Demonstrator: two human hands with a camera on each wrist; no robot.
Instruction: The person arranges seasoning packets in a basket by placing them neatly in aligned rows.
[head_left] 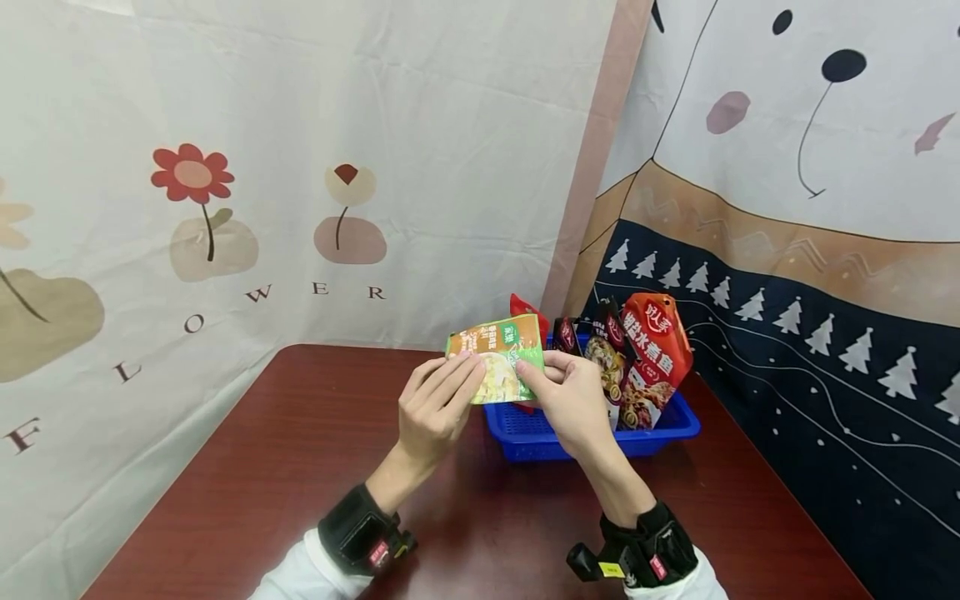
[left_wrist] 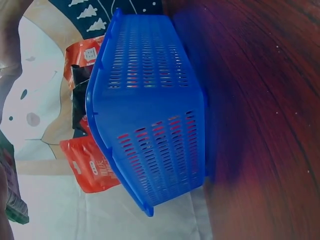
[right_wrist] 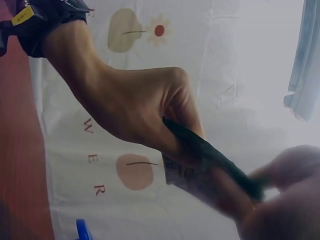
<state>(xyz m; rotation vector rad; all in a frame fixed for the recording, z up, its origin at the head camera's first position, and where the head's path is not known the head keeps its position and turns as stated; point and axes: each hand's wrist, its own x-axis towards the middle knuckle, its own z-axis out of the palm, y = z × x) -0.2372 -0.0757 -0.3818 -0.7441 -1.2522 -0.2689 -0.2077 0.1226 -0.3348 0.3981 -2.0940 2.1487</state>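
Both hands hold one flat green and orange food packet (head_left: 497, 357) up in the air, just in front of a blue slotted plastic basket (head_left: 671, 429). My left hand (head_left: 457, 379) grips the packet's left edge, fingers across its front. My right hand (head_left: 543, 375) pinches its right edge with the thumb in front. In the right wrist view the left hand (right_wrist: 140, 110) grips the packet (right_wrist: 210, 160), seen edge-on, and blurred right fingertips (right_wrist: 285, 195) hold its other end. The left wrist view shows the basket (left_wrist: 150, 110) from outside.
The basket stands on a dark red wooden table (head_left: 300, 467) near the back right corner. Upright in it are a large red packet (head_left: 654, 350), darker packets (head_left: 603, 350) and another red one (head_left: 528, 308). Printed cloth hangs behind and to the right.
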